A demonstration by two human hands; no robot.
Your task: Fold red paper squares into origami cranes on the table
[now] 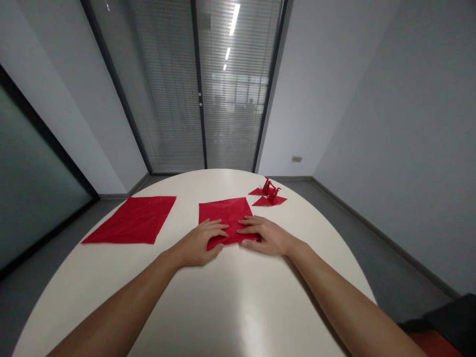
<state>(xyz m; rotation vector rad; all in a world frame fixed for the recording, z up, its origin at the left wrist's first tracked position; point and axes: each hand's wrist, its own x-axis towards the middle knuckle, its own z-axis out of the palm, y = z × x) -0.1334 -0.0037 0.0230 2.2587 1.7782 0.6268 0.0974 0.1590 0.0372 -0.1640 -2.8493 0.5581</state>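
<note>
A red paper square (223, 212) lies in front of me on the white round table (208, 297). My left hand (199, 243) rests on its near left edge, thumb tucked under a lifted fold, fingers laid over the paper. My right hand (262, 234) presses flat on the near right part, fingers stretched towards the left hand. The fingertips of both hands nearly meet at the paper's middle.
A stack of red sheets (134, 219) lies flat to the left. Two folded red paper cranes (268, 194) stand at the far right of the table. Beyond the table are glass doors with blinds and grey walls.
</note>
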